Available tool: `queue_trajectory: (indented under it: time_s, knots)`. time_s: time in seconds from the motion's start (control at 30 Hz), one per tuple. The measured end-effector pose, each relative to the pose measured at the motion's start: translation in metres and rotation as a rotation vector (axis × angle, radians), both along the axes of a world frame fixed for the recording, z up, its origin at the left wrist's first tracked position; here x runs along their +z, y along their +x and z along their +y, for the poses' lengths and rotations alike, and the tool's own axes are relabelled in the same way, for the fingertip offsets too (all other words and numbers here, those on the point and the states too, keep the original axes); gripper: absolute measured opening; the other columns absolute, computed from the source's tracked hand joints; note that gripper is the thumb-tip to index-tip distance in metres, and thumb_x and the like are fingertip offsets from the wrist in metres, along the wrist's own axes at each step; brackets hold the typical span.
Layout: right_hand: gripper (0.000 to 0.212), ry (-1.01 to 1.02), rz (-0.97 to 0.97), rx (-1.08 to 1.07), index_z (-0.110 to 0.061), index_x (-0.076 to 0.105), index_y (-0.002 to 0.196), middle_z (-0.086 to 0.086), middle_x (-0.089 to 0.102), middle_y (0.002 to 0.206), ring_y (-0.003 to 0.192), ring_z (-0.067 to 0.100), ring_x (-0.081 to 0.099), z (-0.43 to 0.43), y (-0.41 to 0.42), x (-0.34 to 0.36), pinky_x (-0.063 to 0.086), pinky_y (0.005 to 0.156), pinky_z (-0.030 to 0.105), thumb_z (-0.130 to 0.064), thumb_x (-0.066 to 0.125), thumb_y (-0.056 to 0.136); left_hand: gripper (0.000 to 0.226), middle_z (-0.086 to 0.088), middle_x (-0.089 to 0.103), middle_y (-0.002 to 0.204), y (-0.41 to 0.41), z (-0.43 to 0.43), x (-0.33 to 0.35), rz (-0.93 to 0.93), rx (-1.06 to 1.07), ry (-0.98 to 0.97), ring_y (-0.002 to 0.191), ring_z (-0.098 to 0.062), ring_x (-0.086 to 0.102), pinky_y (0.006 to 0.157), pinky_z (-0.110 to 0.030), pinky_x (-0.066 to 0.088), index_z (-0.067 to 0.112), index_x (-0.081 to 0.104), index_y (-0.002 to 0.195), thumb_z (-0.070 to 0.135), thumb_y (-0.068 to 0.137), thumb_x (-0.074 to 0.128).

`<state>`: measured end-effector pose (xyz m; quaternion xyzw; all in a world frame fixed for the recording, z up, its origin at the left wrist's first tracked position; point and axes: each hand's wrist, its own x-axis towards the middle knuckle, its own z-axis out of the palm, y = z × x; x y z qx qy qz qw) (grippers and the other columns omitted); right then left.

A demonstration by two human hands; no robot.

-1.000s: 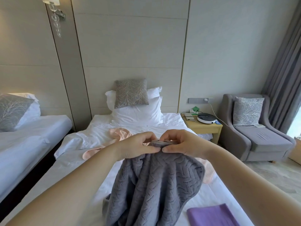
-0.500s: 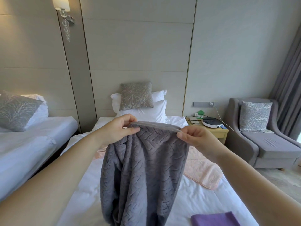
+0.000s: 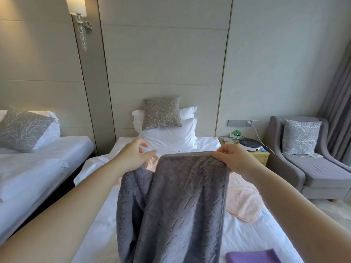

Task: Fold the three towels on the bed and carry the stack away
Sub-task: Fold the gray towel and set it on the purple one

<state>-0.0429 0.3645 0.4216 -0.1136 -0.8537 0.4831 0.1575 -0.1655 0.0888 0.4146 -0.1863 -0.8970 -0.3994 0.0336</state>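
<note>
- The held towel [image 3: 176, 205] is grey, embossed with a chevron weave.
- A second towel [image 3: 245, 202] is pale pink — faintly quilted.
- A third towel [image 3: 252, 256] is plain purple.
- The bed [image 3: 247, 238] is dressed in white.
- The cushion [image 3: 161, 112] is grey, patterned with pale branches.

- The grey towel [image 3: 174, 202] runs off the bottom edge, so its lower end is unseen.
- The purple towel [image 3: 252, 256] is cut by the bottom edge; only its far part shows.
- The pink towel [image 3: 244, 202] lies largely hidden behind the grey towel.
- The left hand [image 3: 133, 155] is motion-blurred at the fingers; whether it touches the grey towel cannot be told.
- Small items on the nightstand [image 3: 261, 155] are too small to identify.
- The curtain [image 3: 340, 95] is cut by the right edge.
</note>
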Motion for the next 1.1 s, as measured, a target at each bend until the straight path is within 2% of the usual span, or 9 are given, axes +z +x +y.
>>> queue_trajectory:
  time_s: [0.2, 0.3, 0.47, 0.63, 0.73, 0.8, 0.87, 0.97, 1.1]
  knots:
    - [0.02, -0.335, -0.023, -0.07, -0.004, 0.066, 0.1, 0.015, 0.068, 0.084, 0.07, 0.019, 0.061, -0.006, 0.005, -0.007, 0.06, 0.072, 0.036, -0.021, 0.065, 0.089, 0.018, 0.017, 0.054, 0.074, -0.004, 0.004, -0.009, 0.2, 0.278, 0.262, 0.081, -0.015, 0.053, 0.067, -0.027, 0.035, 0.02, 0.06, 0.084, 0.038, 0.09, 0.061]
    - [0.024, -0.325, -0.046, -0.005, -0.02, 0.058, 0.112, 0.011, 0.067, 0.08, 0.053, 0.009, 0.062, -0.024, 0.005, -0.002, 0.053, 0.05, 0.02, -0.012, 0.06, 0.09, 0.016, 0.01, 0.058, 0.078, -0.001, 0.015, -0.008, 0.164, 0.284, 0.259, 0.083, -0.016, 0.053, 0.072, -0.026, 0.035, 0.019, 0.061, 0.084, 0.033, 0.092, 0.058]
    - [0.025, -0.345, -0.068, 0.165, -0.012, 0.068, 0.091, 0.008, 0.059, 0.074, 0.049, 0.006, 0.059, -0.061, 0.001, -0.001, 0.052, 0.049, 0.019, -0.002, 0.045, 0.092, 0.011, 0.011, 0.06, 0.078, 0.015, 0.041, -0.011, 0.035, 0.093, 0.318, 0.072, -0.005, 0.052, 0.058, -0.015, 0.037, 0.019, 0.062, 0.083, 0.024, 0.092, 0.058]
    - [0.029, -0.575, -0.07, 0.416, -0.004, 0.066, 0.096, 0.013, 0.073, 0.081, 0.074, 0.02, 0.072, -0.072, -0.003, -0.001, 0.056, 0.062, 0.022, 0.003, 0.038, 0.09, 0.023, -0.004, 0.065, 0.084, 0.039, 0.047, -0.007, 0.01, -0.181, 0.242, 0.064, -0.016, 0.052, 0.061, -0.029, 0.042, 0.025, 0.062, 0.089, 0.009, 0.094, 0.046]
    - [0.023, -0.492, -0.041, 0.48, -0.009, 0.067, 0.094, 0.008, 0.074, 0.081, 0.078, 0.015, 0.072, -0.069, -0.005, -0.003, 0.056, 0.067, 0.019, 0.005, 0.049, 0.09, 0.028, 0.011, 0.061, 0.066, 0.05, 0.042, 0.001, 0.031, -0.258, 0.269, 0.059, -0.004, 0.051, 0.059, -0.018, 0.041, 0.024, 0.064, 0.082, 0.007, 0.093, 0.044]
    - [0.011, -0.428, -0.018, 0.451, -0.009, 0.066, 0.092, 0.004, 0.074, 0.078, 0.075, 0.013, 0.072, -0.069, -0.006, -0.005, 0.055, 0.065, 0.018, -0.001, 0.059, 0.089, 0.014, 0.012, 0.06, 0.068, 0.056, 0.04, 0.004, -0.07, -0.302, 0.325, 0.071, -0.009, 0.055, 0.071, -0.025, 0.044, 0.025, 0.065, 0.077, 0.031, 0.085, 0.055]
    - [0.005, -0.375, 0.009, 0.385, -0.01, 0.066, 0.088, 0.002, 0.073, 0.071, 0.069, 0.013, 0.07, -0.069, -0.009, -0.008, 0.054, 0.061, 0.018, -0.006, 0.064, 0.087, 0.03, 0.012, 0.062, 0.072, 0.06, 0.037, 0.002, -0.051, -0.333, 0.234, 0.071, -0.009, 0.057, 0.07, -0.024, 0.046, 0.027, 0.062, 0.08, 0.053, 0.068, 0.071]
    - [0.002, -0.263, 0.021, 0.362, -0.011, 0.07, 0.081, 0.001, 0.068, 0.062, 0.056, 0.011, 0.063, -0.069, -0.011, -0.01, 0.049, 0.054, 0.016, -0.008, 0.07, 0.081, 0.038, 0.007, 0.061, 0.088, 0.059, 0.034, 0.0, 0.137, -0.322, 0.018, 0.075, -0.011, 0.06, 0.068, -0.024, 0.049, 0.025, 0.06, 0.085, 0.032, 0.059, 0.086]
    - [0.011, 0.058, 0.066, 0.367, -0.027, 0.07, 0.075, -0.013, 0.054, 0.073, 0.061, -0.003, 0.049, -0.064, -0.012, -0.015, 0.037, 0.061, 0.011, -0.025, 0.081, 0.072, 0.031, 0.01, 0.055, 0.084, 0.055, 0.027, 0.004, 0.324, -0.35, -0.065, 0.068, -0.002, 0.051, 0.062, -0.011, 0.038, 0.032, 0.059, 0.067, 0.005, 0.062, 0.073]
